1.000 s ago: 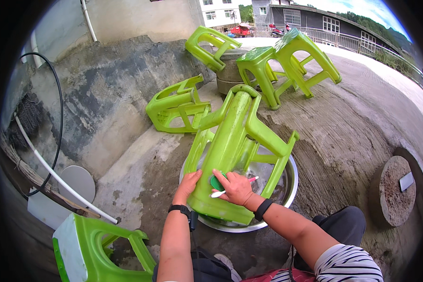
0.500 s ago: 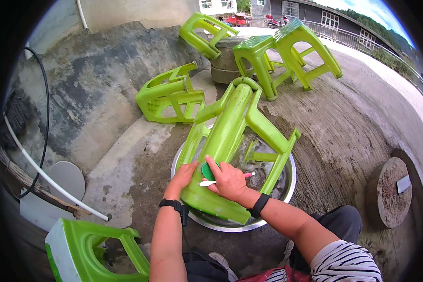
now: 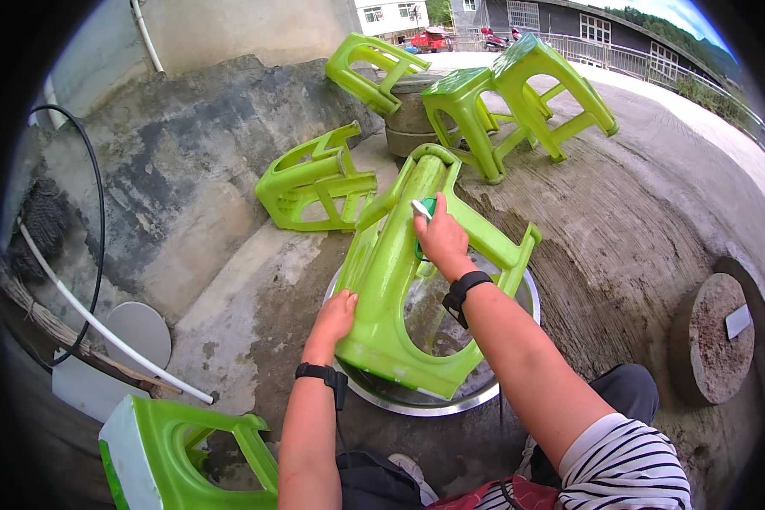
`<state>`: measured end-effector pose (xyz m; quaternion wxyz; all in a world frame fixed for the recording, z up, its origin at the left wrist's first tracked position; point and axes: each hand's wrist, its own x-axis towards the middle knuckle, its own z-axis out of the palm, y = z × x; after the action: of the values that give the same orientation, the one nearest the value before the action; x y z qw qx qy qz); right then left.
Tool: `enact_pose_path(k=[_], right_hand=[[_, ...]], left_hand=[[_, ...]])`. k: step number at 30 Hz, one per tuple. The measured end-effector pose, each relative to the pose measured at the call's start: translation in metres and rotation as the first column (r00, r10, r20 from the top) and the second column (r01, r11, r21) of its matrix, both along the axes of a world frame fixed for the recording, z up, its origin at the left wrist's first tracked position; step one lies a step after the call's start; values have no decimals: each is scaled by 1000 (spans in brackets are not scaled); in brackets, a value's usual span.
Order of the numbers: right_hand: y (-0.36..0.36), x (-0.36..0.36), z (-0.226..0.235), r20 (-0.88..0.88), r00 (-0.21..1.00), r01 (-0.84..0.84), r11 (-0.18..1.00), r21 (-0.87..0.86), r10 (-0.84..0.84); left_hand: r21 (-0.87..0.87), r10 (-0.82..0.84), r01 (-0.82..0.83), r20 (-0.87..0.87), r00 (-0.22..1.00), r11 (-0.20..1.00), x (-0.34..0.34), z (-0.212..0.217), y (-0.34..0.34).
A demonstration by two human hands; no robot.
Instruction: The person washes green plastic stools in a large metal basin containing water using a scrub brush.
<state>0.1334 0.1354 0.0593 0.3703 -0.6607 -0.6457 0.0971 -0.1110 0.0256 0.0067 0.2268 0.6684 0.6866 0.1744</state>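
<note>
A lime-green plastic stool (image 3: 378, 293) lies on its side across a round metal basin (image 3: 531, 306) with water in it. My left hand (image 3: 335, 317) rests closed on the stool's left edge, near the seat end. Farther up, my right hand (image 3: 444, 242) presses a green scouring pad (image 3: 429, 205) against a stool leg. A slim white stick (image 3: 421, 211), like a brush handle, is held in the same hand. The palm hides most of the pad and stick. The stool's surface looks wet.
Another green stool (image 3: 314, 183) lies tipped beyond the basin. More stools (image 3: 467, 93) stand or lean by a concrete cylinder (image 3: 408, 127). At the lower left is a stool with a pale seat (image 3: 132, 450). A white pipe (image 3: 110, 331) and black hose (image 3: 100, 204) run along the left.
My right hand has moved away from me along the leg with the pad and stick. My left hand has stayed at the near end, slightly lower on the edge. The stool has turned slightly.
</note>
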Motion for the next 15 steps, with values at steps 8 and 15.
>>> enact_pose_path(k=[8,15], right_hand=[[-43,-7,1,-62,991,-124,991,-46,121],[-142,-27,-60,-28,934,-356,935,-8,356]], left_hand=[[34,-112,110,99,989,993,21,9,-60],[66,-81,74,104,991,995,22,-1,-59]])
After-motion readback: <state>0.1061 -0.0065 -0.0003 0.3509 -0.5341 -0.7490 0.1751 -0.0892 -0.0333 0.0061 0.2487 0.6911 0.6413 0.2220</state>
